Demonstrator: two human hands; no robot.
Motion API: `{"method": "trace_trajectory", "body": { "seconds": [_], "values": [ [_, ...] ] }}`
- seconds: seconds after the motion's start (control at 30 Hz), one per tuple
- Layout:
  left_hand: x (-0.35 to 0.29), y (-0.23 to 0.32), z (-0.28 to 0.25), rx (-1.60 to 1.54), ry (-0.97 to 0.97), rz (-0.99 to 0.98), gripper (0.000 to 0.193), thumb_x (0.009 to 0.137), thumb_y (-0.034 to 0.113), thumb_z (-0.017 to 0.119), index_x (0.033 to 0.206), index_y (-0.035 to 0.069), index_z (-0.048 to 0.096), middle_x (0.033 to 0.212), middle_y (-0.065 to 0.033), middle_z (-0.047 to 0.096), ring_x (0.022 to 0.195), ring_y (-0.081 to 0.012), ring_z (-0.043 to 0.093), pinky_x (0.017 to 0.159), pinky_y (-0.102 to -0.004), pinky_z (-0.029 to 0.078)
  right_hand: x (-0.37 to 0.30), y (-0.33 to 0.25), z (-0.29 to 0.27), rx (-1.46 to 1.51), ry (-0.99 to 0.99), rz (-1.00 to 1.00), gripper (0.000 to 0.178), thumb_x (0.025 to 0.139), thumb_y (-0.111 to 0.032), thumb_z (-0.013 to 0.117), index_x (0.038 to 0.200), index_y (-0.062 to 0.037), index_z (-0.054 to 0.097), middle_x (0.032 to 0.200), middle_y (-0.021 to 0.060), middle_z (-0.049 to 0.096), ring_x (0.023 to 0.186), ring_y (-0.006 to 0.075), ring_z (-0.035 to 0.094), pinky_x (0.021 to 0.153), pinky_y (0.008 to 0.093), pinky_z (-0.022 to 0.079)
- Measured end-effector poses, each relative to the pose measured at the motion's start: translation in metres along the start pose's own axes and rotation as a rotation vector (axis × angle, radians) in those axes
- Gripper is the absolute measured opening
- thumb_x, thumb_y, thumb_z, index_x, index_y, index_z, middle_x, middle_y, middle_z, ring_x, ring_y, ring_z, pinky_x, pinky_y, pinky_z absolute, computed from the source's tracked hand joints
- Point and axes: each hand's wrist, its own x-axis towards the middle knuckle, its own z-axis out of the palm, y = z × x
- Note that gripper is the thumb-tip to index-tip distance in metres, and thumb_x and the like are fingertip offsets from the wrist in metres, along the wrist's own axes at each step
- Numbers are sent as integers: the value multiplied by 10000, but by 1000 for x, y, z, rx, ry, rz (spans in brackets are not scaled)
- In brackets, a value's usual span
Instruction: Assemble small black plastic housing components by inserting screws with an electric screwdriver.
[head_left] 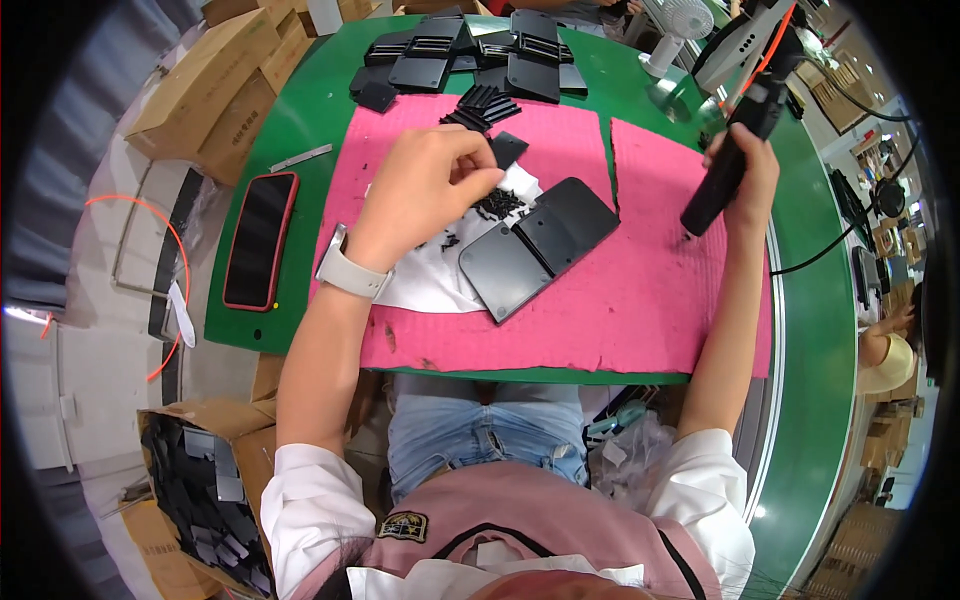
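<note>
Over a small pile of black screws (497, 206), my left hand (425, 185) hovers with thumb and fingertips pinched together. What the pinch holds, if anything, is too small to make out. The screws lie on a white cloth (435, 285). My right hand (752, 180) is wrapped around a black electric screwdriver (716, 188), its tip pointing down near the right side of the pink board (560, 345). Between the hands, a dark two-part plastic case (570, 225) lies at an angle, partly over the cloth.
Stacked black plastic cases (420, 72) and thin black strips (485, 105) sit at the far side of the green table (310, 110). A red-edged phone (262, 240) lies at left. A white fan (686, 25) stands far right. A cable (815, 255) crosses the right edge.
</note>
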Motion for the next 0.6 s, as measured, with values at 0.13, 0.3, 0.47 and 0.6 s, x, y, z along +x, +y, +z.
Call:
{"method": "trace_trajectory", "body": {
  "seconds": [0.13, 0.3, 0.47, 0.6],
  "values": [
    [-7, 11, 17, -471, -142, -31, 115, 838, 104, 628, 822, -9, 645, 737, -23, 607, 620, -76, 536, 550, -219, 440, -44, -70, 46, 819, -46, 34, 445, 871, -291, 503, 1196, 12, 476, 769, 80, 530, 593, 187, 500, 648, 330, 429],
    [-9, 25, 23, -600, -389, 46, 115, 847, 86, 618, 876, -20, 652, 812, -38, 615, 655, -79, 552, 576, -208, 455, -70, -77, 57, 1186, -534, -267, 536, 922, -451, 416, 1254, -31, 444, 703, 27, 460, 522, 151, 440, 629, 347, 422],
    [-11, 27, 28, -669, -451, -66, 100, 801, 57, 664, 842, -34, 661, 763, -44, 626, 634, -77, 566, 567, -202, 458, -78, -71, 62, 1091, -510, -314, 524, 925, -517, 380, 1206, -85, 476, 673, 20, 471, 496, 141, 443, 609, 341, 411],
    [-11, 28, 30, -579, -392, -43, 91, 781, 41, 685, 823, -37, 665, 733, -41, 625, 628, -73, 570, 567, -199, 455, -80, -65, 62, 1109, -502, -299, 520, 927, -515, 370, 1207, -89, 476, 669, 20, 475, 491, 142, 446, 606, 342, 411]
  ]
}}
